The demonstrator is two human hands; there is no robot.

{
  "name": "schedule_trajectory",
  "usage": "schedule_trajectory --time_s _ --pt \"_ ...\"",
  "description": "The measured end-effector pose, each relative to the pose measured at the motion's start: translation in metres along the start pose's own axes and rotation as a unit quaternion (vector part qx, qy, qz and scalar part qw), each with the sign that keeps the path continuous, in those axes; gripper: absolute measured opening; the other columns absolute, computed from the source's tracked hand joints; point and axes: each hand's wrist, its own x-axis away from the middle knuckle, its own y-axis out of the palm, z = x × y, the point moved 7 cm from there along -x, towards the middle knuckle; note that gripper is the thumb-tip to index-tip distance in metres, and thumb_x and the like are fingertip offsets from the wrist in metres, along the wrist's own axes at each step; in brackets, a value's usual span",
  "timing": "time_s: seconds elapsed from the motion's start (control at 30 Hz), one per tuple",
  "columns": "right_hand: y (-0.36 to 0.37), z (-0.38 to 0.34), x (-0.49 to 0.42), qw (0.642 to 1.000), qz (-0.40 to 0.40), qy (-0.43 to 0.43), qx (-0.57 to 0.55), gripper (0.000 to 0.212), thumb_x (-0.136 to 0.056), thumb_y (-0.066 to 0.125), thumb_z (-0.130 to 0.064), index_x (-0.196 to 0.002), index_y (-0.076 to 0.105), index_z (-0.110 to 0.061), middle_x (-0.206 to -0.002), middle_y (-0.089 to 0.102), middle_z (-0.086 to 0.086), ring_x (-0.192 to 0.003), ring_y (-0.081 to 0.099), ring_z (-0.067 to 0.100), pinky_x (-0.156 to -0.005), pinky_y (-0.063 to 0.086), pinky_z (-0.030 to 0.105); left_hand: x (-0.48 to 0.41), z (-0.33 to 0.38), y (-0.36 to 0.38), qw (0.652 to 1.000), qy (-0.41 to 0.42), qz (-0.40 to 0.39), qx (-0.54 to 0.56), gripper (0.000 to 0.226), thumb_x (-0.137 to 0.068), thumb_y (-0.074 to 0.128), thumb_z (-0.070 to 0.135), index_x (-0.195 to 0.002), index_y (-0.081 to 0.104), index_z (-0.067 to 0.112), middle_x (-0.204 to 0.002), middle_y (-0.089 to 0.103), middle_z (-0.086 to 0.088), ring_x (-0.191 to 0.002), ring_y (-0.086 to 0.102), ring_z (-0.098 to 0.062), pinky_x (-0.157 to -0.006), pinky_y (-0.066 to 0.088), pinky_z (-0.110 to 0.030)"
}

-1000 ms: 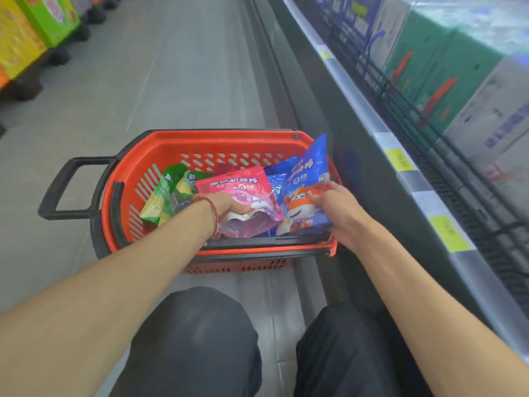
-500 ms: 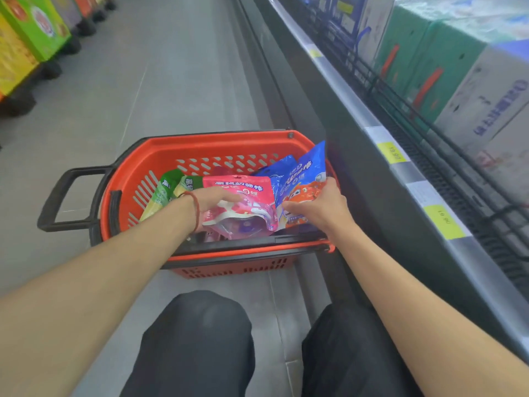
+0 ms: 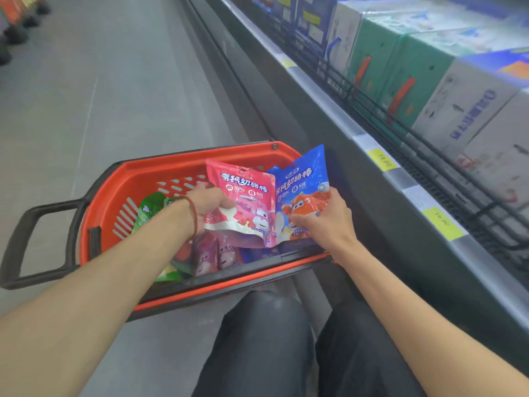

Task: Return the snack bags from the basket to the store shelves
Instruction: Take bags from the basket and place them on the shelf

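Observation:
An orange basket (image 3: pixel 160 173) with a black handle stands on the floor in front of my knees. My left hand (image 3: pixel 207 200) grips a pink snack bag (image 3: pixel 246 193) by its left edge and holds it upright above the basket. My right hand (image 3: pixel 325 222) grips a blue snack bag (image 3: pixel 303 179) with an orange cartoon figure, lifted beside the pink one. Green bags (image 3: pixel 148 212) lie at the basket's left side. Purple bags (image 3: pixel 213 257) lie at its near end under the raised ones.
A store shelf (image 3: pixel 380 156) with yellow price tags runs along the right, its wire rail holding green, white and blue boxes (image 3: pixel 406 78). Grey aisle floor (image 3: pixel 114 90) stretches ahead on the left. Wheeled display stands (image 3: pixel 17 32) line the far left. My dark-trousered knees sit below.
Both hands have lifted their bags up out of the basket, the pink one in the left and the blue one in the right. The view has shifted right toward the shelf.

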Motion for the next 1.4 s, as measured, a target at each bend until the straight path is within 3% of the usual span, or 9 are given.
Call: schedule_trajectory --time_s 0.17,0.33,0.47,0.6,0.7,0.93,1.07,1.27,1.4 --pt "-0.018 -0.016 0.006 0.992 0.097 -0.044 -0.066 0.053 -0.065 0.090 -0.009 -0.109 0.061 -0.020 -0.096 0.075 -0.010 -0.081 0.071 -0.005 -0.063 0.049 0.005 -0.003 0.043 0.001 0.984 0.172 0.041 -0.001 0.058 -0.071 0.080 -0.002 -0.113 0.051 0.026 -0.101 0.071 0.002 -0.085 0.071 -0.015 -0.066 0.056 -0.031" --pt "-0.055 -0.046 0.008 0.968 0.195 -0.102 -0.119 0.047 -0.069 0.086 -0.007 -0.107 0.062 -0.021 -0.093 0.077 -0.010 -0.084 0.075 0.004 -0.073 0.056 0.016 0.001 0.087 0.032 0.965 0.260 0.001 0.029 0.056 -0.071 0.081 -0.002 -0.118 0.059 0.018 -0.093 0.073 0.006 -0.068 0.071 -0.001 -0.057 0.054 -0.017" --pt "-0.094 -0.060 0.019 0.943 0.265 -0.118 -0.163 0.051 -0.073 0.086 -0.005 -0.116 0.058 -0.013 -0.097 0.077 -0.002 -0.085 0.076 0.011 -0.072 0.062 0.032 0.018 0.121 0.066 0.948 0.313 -0.031 0.043 0.059 -0.070 0.081 -0.005 -0.122 0.059 0.014 -0.099 0.072 0.002 -0.072 0.070 -0.003 -0.057 0.057 -0.020" --pt "-0.140 -0.075 0.039 0.922 0.334 -0.126 -0.150 0.056 -0.074 0.089 -0.014 -0.119 0.056 -0.016 -0.106 0.075 0.000 -0.095 0.075 0.017 -0.088 0.060 0.048 0.045 0.158 0.105 0.929 0.356 -0.080 0.058 0.044 -0.070 0.080 -0.004 -0.105 0.065 0.019 -0.082 0.074 0.012 -0.066 0.070 -0.001 -0.051 0.054 -0.019" --pt "-0.176 -0.089 0.055 0.904 0.372 -0.125 -0.169 0.054 -0.075 0.088 -0.013 -0.116 0.055 -0.021 -0.109 0.074 0.004 -0.097 0.075 0.026 -0.084 0.059 0.056 0.071 0.188 0.136 0.918 0.374 -0.117 0.060 0.039 -0.069 0.081 0.002 -0.095 0.067 0.026 -0.075 0.074 0.016 -0.062 0.069 -0.001 -0.045 0.053 -0.021" --pt "-0.265 -0.129 0.086 0.856 0.468 -0.162 -0.149 0.058 -0.072 0.090 -0.011 -0.118 0.056 -0.021 -0.106 0.074 0.000 -0.094 0.074 0.015 -0.088 0.060 0.045 0.140 0.257 0.222 0.884 0.420 -0.199 0.041 0.032 -0.072 0.080 0.004 -0.087 0.068 0.031 -0.071 0.073 0.020 -0.061 0.068 0.002 -0.046 0.051 -0.015" --pt "-0.312 -0.133 0.117 0.826 0.516 -0.184 -0.131 0.058 -0.071 0.091 -0.010 -0.110 0.056 -0.032 -0.101 0.073 -0.009 -0.091 0.073 0.004 -0.082 0.058 0.024 0.174 0.270 0.274 0.873 0.419 -0.243 0.055 0.032 -0.073 0.080 0.004 -0.090 0.067 0.028 -0.068 0.072 0.021 -0.061 0.068 0.005 -0.049 0.051 -0.012" --pt "-0.390 -0.127 0.162 0.799 0.559 -0.171 -0.140 0.064 -0.068 0.090 -0.009 -0.120 0.053 -0.017 -0.106 0.075 0.007 -0.093 0.075 0.026 -0.083 0.061 0.052 0.229 0.286 0.347 0.848 0.427 -0.309 0.056 0.032 -0.074 0.080 0.008 -0.099 0.070 0.025 -0.073 0.074 0.020 -0.063 0.069 0.004 -0.048 0.050 -0.012" --pt "-0.439 -0.131 0.192 0.769 0.605 -0.169 -0.117 0.064 -0.068 0.090 -0.006 -0.121 0.055 -0.010 -0.101 0.075 0.007 -0.090 0.075 0.022 -0.086 0.060 0.051 0.265 0.299 0.396 0.832 0.426 -0.350 0.068 0.028 -0.074 0.078 0.008 -0.091 0.071 0.028 -0.073 0.073 0.018 -0.059 0.067 0.001 -0.044 0.050 -0.019"
